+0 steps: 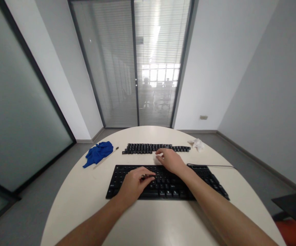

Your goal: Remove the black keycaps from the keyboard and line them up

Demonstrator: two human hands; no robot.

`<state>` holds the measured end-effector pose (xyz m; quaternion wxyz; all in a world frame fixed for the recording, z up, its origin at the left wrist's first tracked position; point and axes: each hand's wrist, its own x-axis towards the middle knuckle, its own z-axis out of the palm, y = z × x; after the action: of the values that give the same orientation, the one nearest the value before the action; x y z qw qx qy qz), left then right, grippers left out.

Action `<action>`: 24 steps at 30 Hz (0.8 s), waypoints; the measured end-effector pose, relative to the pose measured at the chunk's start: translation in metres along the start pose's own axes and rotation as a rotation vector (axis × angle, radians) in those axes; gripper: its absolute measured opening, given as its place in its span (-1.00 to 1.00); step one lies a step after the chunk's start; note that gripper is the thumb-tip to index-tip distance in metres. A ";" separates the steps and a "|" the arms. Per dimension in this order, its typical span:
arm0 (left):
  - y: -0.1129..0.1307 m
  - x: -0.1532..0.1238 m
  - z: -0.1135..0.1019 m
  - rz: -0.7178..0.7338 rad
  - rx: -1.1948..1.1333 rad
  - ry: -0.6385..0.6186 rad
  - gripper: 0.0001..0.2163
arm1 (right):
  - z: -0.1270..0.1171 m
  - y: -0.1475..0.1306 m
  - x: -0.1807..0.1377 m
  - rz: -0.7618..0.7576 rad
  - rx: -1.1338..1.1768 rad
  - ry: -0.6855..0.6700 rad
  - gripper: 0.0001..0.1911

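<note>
A black keyboard (168,194) lies on the white round table, with some key positions bare of caps. Over its left half is my left hand (136,182), thumb and fingers pinched together. Something small and dark shows at those fingertips, too small to name. My right hand (170,160) reaches past the keyboard's back edge, thumb and index finger apart, nothing visible between them. Just beyond its fingertips, loose black keycaps (139,148) stand in neat rows. My right hand and forearm hide part of the keyboard.
A blue cloth (99,152) lies crumpled at the left, with a thin brush (106,158) beside it. White crumpled tissue (197,145) sits behind on the right. The keyboard's cable (221,166) runs off the table's right edge. A dark chair part (295,205) stands at lower right.
</note>
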<state>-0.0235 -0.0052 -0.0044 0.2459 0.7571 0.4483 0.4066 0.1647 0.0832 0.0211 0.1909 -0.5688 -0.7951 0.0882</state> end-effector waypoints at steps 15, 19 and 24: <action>0.003 -0.001 0.002 -0.080 0.128 -0.016 -0.84 | -0.031 0.034 -0.069 -0.439 0.155 -0.399 -0.14; 0.003 0.000 0.002 -0.073 0.191 -0.030 -0.85 | -0.025 0.029 -0.066 -0.459 0.183 -0.366 -0.17; 0.004 0.001 0.002 -0.068 0.262 -0.029 -0.82 | -0.018 0.022 -0.068 -0.469 0.186 -0.309 -0.13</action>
<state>-0.0198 -0.0060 -0.0024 0.1652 0.7728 0.5194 0.3252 0.2098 0.0255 0.0157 0.1339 -0.3296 -0.9130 0.1998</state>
